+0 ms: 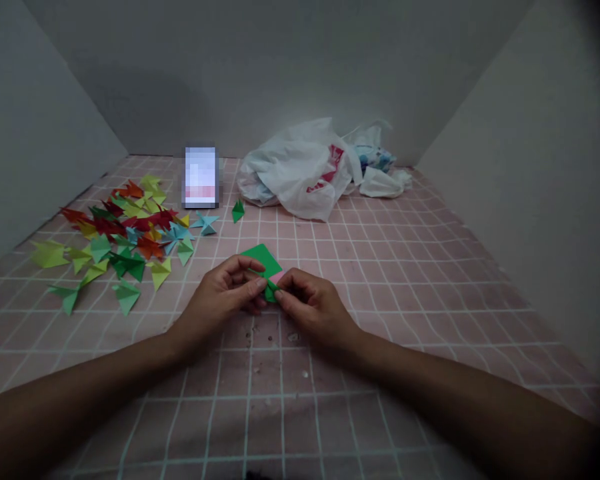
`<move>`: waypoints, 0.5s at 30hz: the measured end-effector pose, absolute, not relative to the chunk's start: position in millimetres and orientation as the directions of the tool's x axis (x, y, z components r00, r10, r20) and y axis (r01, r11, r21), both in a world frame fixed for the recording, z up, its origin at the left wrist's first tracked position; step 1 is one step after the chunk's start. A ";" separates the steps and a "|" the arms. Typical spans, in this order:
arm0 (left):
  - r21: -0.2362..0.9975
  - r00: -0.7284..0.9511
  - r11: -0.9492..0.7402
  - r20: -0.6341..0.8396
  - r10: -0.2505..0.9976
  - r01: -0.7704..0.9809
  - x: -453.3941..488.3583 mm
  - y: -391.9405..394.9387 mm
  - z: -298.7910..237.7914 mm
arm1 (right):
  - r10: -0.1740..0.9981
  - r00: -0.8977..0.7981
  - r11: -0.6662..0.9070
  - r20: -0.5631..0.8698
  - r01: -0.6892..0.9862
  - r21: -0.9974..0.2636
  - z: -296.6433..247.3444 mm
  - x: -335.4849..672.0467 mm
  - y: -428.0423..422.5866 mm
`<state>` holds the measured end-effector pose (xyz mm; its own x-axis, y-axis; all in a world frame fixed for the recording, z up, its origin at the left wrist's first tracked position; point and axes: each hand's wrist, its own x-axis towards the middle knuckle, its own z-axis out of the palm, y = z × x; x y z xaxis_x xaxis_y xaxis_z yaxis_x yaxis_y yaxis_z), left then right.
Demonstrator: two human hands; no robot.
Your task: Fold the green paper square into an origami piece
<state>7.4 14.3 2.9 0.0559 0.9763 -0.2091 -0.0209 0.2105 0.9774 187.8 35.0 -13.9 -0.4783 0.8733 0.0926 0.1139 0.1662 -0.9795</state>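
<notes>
Near the middle of the cloth, my left hand [235, 285] and my right hand [313, 303] meet over a small folded piece of green paper [271, 293]. The left thumb and fingers pinch its left side, while the right thumb and forefinger grip its right side. Just behind the fingertips lies a flat green paper square [261, 257], partly covered by my left hand. A strip of pink paper [276, 277] shows at its edge. Whether the folded piece joins the square, I cannot tell.
Several folded paper figures [125, 263] in red, yellow, green and blue lie at left. One small green folded piece [238, 211] sits apart. A blurred upright screen [200, 175] and crumpled white plastic bags [300, 170] stand at the back. Pink checked cloth [405, 267] covers the surface between pale walls.
</notes>
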 end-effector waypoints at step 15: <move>0.948 -0.062 0.298 -0.306 0.950 -0.114 10.9 13.6 7.4 | 0.887 -0.301 0.421 0.350 0.219 -0.880 -18.2 190.4 37.4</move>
<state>10.9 13.6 7.4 -0.0623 0.9499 -0.3063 -0.1144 0.2981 0.9477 190.4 37.4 -18.2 -0.3011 0.8871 0.3498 0.2192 0.4214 -0.8800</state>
